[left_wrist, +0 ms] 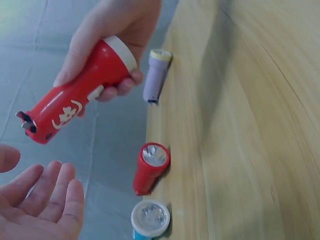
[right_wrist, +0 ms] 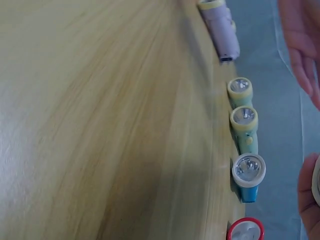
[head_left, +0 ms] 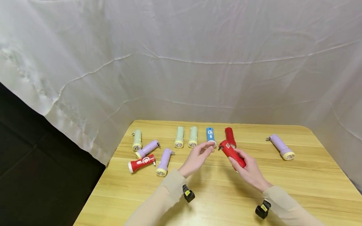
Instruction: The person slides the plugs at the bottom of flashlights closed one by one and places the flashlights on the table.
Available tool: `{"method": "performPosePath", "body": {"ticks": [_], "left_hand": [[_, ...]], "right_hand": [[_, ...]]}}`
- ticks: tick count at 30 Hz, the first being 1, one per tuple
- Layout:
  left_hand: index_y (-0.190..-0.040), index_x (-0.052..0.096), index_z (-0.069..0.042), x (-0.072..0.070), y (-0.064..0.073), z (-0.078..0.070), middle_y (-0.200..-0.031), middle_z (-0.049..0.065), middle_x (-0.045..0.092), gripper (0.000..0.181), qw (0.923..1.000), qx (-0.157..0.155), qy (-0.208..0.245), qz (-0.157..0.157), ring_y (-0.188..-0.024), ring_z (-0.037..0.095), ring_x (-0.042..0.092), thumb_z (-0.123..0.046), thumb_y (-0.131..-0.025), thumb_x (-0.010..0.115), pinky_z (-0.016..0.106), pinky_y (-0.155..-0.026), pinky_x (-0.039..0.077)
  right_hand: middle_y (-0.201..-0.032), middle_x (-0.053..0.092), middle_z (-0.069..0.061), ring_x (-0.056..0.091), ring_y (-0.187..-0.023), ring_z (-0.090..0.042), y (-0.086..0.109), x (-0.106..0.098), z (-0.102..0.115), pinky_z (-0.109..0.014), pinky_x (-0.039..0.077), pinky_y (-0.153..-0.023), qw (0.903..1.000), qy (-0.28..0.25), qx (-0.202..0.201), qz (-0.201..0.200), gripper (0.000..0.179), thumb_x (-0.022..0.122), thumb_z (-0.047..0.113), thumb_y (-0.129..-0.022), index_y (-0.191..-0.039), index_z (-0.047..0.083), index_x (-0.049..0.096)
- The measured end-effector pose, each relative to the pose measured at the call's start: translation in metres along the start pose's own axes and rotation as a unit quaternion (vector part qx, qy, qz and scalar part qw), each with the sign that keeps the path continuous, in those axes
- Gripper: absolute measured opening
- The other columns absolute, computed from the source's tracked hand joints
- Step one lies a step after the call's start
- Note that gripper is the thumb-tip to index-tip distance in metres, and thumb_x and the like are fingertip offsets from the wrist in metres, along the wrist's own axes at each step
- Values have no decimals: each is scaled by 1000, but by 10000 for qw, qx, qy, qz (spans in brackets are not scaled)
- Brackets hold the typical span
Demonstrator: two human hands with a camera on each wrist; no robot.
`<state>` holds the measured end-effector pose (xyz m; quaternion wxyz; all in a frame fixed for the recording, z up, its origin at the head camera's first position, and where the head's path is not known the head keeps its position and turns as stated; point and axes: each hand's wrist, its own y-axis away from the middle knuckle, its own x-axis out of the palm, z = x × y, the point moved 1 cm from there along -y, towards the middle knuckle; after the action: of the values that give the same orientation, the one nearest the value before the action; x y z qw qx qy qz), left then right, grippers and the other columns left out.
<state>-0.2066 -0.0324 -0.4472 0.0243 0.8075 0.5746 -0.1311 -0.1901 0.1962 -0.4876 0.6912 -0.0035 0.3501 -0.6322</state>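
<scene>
My right hand [head_left: 250, 171] grips a red flashlight [head_left: 233, 154] above the table, its fold-out metal prongs pointing toward my left hand [head_left: 198, 157]. In the left wrist view the held flashlight [left_wrist: 75, 97] shows a white rim, a white switch and a white printed mark. The left hand [left_wrist: 47, 205] has its palm turned up below the prong end, holding nothing. Behind the left fingertips lies a blue flashlight [head_left: 210, 134] with a white rim. Partly hidden by the held one, another red flashlight [head_left: 229, 135] lies at the back.
Two pale green flashlights [head_left: 179, 137] lie side by side at the back. At the left are another green one [head_left: 137, 139], two purple ones [head_left: 165, 161] and a red one [head_left: 141, 163]. A purple flashlight [head_left: 280, 146] lies far right. White cloth [head_left: 198, 81] hangs behind the wooden table [head_left: 308, 188].
</scene>
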Motion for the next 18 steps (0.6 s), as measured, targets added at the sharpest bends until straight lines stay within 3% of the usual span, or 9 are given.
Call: {"method": "performPosePath", "body": {"ticks": [6, 9, 18], "left_hand": [[-141, 58, -10, 5, -4, -3, -143, 9, 62, 40, 9984, -138, 542, 56, -126, 26, 63, -29, -109, 44, 32, -105, 54], [-141, 58, -9, 7, -4, -5, -144, 11, 60, 41, 9971, -141, 732, 156, -127, 28, 62, -30, -109, 43, 33, -106, 54], [-142, 57, -7, 11, -3, -4, -145, 14, 58, 40, 9936, -397, 1021, 280, -129, 28, 61, -25, -109, 43, 36, -109, 52]], "right_hand": [[-95, 73, -10, 57, -75, -1, 2, 6, 0, -22, 51, -59, 9931, 783, -843, -211, 40, 77, 1, -82, -121, 3, 66], [-93, 73, -8, 56, -74, -1, 2, 9, -2, -22, 50, -60, 9897, 934, -1061, -218, 40, 79, 1, -80, -118, 4, 66], [-91, 72, -2, 54, -74, 0, 3, 9, -7, -21, 47, -61, 9886, 1081, -1045, -73, 35, 80, 4, -80, -112, 7, 68]]}}
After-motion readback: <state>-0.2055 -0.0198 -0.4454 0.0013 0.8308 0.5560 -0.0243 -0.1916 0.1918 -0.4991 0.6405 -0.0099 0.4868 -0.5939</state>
